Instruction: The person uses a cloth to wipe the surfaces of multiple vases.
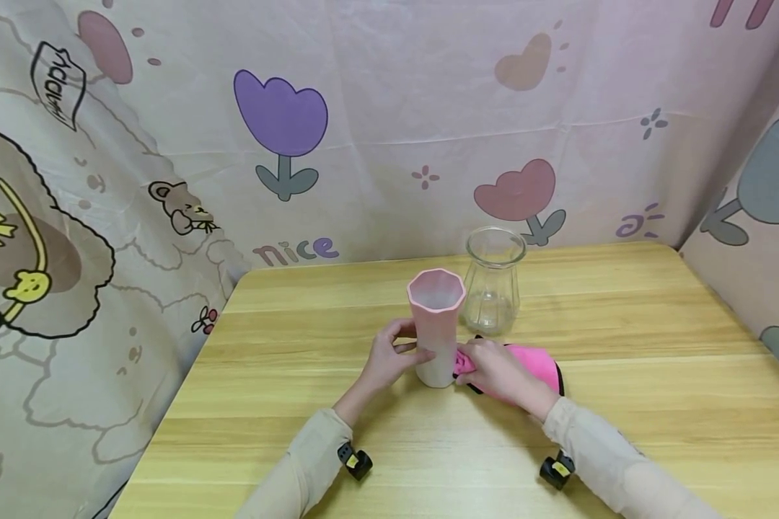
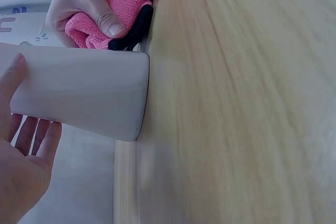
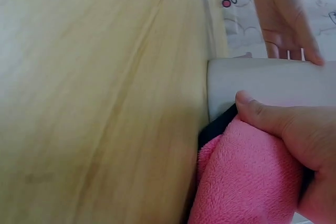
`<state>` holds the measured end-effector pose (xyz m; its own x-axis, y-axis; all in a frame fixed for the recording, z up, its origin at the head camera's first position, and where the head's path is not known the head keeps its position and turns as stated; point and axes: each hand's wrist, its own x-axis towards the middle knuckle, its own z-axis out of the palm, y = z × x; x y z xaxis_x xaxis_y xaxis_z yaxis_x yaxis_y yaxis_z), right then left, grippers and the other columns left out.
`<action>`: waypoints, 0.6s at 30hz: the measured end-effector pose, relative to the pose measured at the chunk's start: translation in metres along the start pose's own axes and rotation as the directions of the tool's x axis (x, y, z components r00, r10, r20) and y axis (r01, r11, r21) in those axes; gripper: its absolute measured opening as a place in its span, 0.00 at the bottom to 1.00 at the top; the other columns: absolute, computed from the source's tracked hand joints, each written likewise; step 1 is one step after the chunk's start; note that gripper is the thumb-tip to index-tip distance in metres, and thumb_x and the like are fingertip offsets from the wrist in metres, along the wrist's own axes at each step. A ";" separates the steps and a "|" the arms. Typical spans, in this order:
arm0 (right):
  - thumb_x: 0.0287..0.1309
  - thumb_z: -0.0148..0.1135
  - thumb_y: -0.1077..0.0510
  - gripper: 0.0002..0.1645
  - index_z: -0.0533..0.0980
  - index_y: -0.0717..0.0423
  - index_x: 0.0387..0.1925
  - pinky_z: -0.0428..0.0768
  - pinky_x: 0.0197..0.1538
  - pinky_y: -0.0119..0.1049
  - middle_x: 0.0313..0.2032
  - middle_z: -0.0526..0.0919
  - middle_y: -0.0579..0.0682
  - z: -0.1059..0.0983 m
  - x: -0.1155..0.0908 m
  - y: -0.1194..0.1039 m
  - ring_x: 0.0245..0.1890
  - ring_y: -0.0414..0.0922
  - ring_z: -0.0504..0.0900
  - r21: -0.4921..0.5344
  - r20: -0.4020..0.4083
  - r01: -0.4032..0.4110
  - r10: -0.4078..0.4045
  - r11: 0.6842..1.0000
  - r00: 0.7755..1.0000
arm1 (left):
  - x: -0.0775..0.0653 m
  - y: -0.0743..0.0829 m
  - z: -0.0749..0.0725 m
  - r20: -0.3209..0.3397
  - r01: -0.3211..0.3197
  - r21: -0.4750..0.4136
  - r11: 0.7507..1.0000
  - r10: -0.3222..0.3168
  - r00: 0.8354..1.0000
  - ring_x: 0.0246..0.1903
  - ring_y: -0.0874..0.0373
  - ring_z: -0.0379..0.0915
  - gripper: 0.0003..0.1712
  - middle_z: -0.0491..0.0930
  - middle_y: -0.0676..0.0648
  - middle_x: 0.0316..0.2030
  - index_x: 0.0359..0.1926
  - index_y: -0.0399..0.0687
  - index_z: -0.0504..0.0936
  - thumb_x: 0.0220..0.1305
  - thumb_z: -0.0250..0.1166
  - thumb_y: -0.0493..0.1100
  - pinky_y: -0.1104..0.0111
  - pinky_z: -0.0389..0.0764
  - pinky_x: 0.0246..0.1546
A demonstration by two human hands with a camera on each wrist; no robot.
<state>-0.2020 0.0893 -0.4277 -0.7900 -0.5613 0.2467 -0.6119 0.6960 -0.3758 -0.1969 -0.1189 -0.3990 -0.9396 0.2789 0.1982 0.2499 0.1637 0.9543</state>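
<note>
A tall vase [image 1: 436, 331], pink at the top and fading to white, stands upright on the wooden table. My left hand [image 1: 396, 351] holds it from the left, thumb on the near side and fingers round the far side. In the left wrist view, the vase's white lower part [image 2: 84, 85] shows its base at the tabletop. My right hand [image 1: 496, 369] grips a bunched pink cloth [image 1: 537, 364] with black edging, close against the vase's right side. The right wrist view shows the thumb pressed over the plush cloth [image 3: 247, 177], the other fingers mostly hidden.
A clear glass vase [image 1: 491, 288] stands just behind and to the right of the pink one. The wooden table [image 1: 285, 324] reaches back to a printed curtain [image 1: 376, 108], which also hangs along the left and right sides.
</note>
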 end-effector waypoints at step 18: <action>0.43 0.71 0.56 0.18 0.78 0.56 0.39 0.79 0.31 0.30 0.28 0.80 0.44 -0.047 0.007 -0.011 0.29 0.38 0.77 0.358 -0.206 0.034 0.043 0.933 0.978 | -0.001 0.000 0.000 0.006 -0.012 0.010 1.000 0.012 1.000 0.46 0.47 0.70 0.30 0.74 0.37 0.45 0.52 0.32 0.71 0.45 0.70 0.31 0.61 0.76 0.49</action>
<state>-0.2029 0.0984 -0.3800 -0.8070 -0.4264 0.4087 -0.5837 0.4700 -0.6621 -0.1961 -0.1192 -0.3991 -0.9350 0.2867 0.2085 0.2639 0.1700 0.9495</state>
